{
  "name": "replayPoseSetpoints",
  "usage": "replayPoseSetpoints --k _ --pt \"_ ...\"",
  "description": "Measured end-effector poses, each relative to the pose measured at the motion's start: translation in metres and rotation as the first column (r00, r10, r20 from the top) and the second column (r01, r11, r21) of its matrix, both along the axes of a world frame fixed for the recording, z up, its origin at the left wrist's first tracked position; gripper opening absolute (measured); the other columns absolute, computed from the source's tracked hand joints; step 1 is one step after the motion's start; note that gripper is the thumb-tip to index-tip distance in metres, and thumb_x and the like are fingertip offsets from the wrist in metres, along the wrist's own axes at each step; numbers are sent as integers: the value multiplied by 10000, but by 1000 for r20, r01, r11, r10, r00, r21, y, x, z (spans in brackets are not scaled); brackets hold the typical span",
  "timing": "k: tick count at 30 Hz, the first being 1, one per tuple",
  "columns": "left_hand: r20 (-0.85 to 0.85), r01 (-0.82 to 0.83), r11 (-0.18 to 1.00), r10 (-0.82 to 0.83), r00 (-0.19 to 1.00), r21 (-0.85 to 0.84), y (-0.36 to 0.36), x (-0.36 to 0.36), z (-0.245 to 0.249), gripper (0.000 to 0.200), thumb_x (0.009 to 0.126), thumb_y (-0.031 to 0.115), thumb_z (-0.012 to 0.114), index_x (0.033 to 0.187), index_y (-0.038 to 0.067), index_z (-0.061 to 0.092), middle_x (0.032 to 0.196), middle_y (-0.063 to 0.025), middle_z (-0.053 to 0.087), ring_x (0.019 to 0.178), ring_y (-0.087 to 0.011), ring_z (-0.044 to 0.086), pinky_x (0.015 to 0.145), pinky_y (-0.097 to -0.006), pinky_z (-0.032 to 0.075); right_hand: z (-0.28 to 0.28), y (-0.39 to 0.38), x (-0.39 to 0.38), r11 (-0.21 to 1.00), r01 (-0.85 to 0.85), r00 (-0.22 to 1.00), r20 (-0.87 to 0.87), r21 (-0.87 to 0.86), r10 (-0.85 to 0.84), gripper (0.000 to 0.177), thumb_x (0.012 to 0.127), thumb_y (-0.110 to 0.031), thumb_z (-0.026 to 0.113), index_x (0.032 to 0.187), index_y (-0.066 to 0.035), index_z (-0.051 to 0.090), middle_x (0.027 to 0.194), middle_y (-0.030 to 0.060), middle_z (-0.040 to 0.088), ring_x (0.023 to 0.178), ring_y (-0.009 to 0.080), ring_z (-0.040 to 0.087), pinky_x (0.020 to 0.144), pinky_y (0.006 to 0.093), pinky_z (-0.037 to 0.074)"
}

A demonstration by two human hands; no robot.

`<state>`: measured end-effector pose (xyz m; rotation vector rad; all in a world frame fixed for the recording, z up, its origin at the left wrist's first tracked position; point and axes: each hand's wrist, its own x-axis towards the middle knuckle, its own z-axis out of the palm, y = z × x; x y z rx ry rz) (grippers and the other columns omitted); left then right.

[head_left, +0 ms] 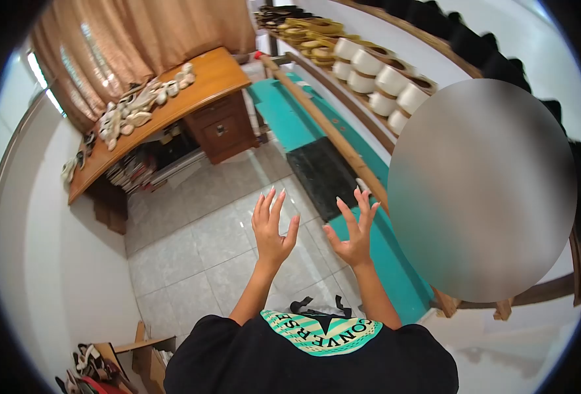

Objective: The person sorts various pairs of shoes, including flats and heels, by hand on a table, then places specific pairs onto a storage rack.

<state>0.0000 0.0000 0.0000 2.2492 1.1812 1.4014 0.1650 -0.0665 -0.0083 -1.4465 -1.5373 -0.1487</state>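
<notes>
My left hand (pixel 276 231) is raised in front of my body, fingers spread and nothing in it. Across a gap from it, my right hand (pixel 354 231) is also up with its fingers apart and holds nothing. Both palms partly face each other, and neither hand touches anything. Grey floor tiles (pixel 205 246) lie beneath the left hand. Behind my right fingertips, in this view, are a black mat (pixel 323 177) and the teal bench (pixel 392 262) it lies on.
A wooden desk (pixel 215 72) with several pale shoes (pixel 136 108) stands by a brown curtain (pixel 146 39). A long wooden rail (pixel 330 128) runs along the bench. White rolls (pixel 367 61) line a shelf at right. A large blurred oval hides part of the right side.
</notes>
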Motion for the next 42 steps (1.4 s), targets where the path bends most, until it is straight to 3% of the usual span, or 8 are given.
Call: replayPoseSetpoints --k 2,4,14,24,36,42 --pt "-45 -77 997 78 996 11 -3 -6 3 511 756 266 620 1215 92 476 1282 -132 407 1210 -336 321 974 -442 226 1 8 -2 999 -39 999 -32 -7 39 539 732 -273 655 1216 -122 474 1372 150 265 1301 347 166 1016 557 -9" --pt "-11 -137 990 137 990 20 43 -63 -4 510 758 264 618 1214 90 475 1278 -131 411 1209 -335 323 971 -440 229 3 62 -53 997 -83 997 1 0 83 542 724 -273 663 1213 -132 477 1370 149 265 1299 348 169 1013 561 -2" --pt "-55 -439 898 440 896 31 106 -222 1 487 787 247 581 1224 72 454 1272 -133 421 1207 -342 335 978 -440 252 4 179 -203 943 -328 944 -50 -51 326 519 715 -251 668 1194 -153 494 1354 136 281 1294 345 178 1007 575 29" --pt "-29 -658 751 658 753 -51 138 -322 -27 501 780 248 586 1228 74 446 1257 -141 425 1192 -346 340 969 -438 249 -8 260 -313 775 -613 789 -64 -153 611 486 727 -240 656 1177 -147 499 1353 131 276 1295 347 171 1005 583 37" --pt "-47 -792 610 790 611 -41 247 -407 -36 425 781 174 579 1169 35 478 1207 -155 468 1123 -314 428 938 -402 313 -25 404 -417 614 -773 632 -102 -157 769 472 730 -234 651 1169 -136 508 1345 131 291 1285 357 202 1002 590 64" --pt "-48 -787 616 785 617 -43 339 -459 -18 407 774 144 590 1150 27 489 1193 -157 477 1091 -304 460 913 -385 347 -14 501 -475 567 -808 585 -104 -160 804 442 746 -220 637 1158 -120 510 1339 124 312 1278 353 230 998 590 75"
